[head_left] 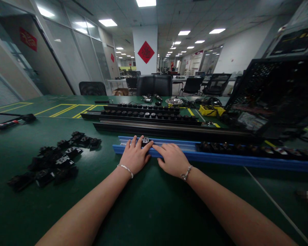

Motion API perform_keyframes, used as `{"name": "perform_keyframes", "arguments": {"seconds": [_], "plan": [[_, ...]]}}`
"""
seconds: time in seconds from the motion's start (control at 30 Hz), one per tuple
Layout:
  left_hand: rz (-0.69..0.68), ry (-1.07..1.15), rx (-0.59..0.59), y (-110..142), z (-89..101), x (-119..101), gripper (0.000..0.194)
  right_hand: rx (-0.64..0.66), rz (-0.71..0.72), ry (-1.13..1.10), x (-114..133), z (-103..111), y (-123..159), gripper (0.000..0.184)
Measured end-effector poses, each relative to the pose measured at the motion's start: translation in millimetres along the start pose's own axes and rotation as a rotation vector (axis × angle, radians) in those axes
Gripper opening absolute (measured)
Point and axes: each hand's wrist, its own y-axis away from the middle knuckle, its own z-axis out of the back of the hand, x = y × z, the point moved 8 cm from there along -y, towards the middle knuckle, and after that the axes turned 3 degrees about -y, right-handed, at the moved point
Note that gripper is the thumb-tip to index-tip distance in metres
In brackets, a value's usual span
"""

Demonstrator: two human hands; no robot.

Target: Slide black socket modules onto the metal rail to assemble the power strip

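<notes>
A long blue channel rail (220,159) lies across the table in front of me. My left hand (135,158) reaches over its left part, fingers spread around a small black module (145,140) with a pale metallic top; the thumb rests at the rail's near side. From the right, my right hand (173,157) points its index finger at the module, the tip meeting my left index fingertip. Its thumb stands apart, and the other fingers bend over the rail. A row of similar black modules (228,148) sits in the rail's right part.
Loose black modules (64,159) lie in a pile at left. Behind the blue rail are black rails (169,129), one holding a row of modules (146,115). A red-handled tool (5,125) lies far left. A large black perforated panel (279,95) rises at right, near a yellow object (212,110).
</notes>
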Motion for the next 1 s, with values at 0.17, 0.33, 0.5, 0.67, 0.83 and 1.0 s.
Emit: {"name": "perform_keyframes", "arguments": {"seconds": [0.17, 0.33, 0.5, 0.67, 0.83, 1.0], "plan": [[0.034, -0.003, 0.019, 2, 0.3, 5, 0.053, -0.071, 0.015, -0.055, -2, 2, 3, 0.038], [0.063, 0.022, 0.046, 2, 0.5, 12, 0.053, -0.085, 0.026, -0.048, -3, 2, 2, 0.038], [0.117, 0.023, 0.047, 5, -0.1, 26, 0.051, -0.071, 0.029, -0.023, -4, 0, 1, 0.036], [0.113, 0.024, 0.036, 7, -1.5, 38, 0.047, -0.095, 0.052, -0.008, -4, 1, 2, 0.035], [0.14, 0.028, 0.024, 7, 0.6, 49, 0.043, -0.11, 0.057, -0.02, -5, 1, 2, 0.035], [0.237, 0.006, -0.022, 10, 6.0, 61, 0.044, -0.106, 0.056, -0.024, -6, 0, 3, 0.036]]}}
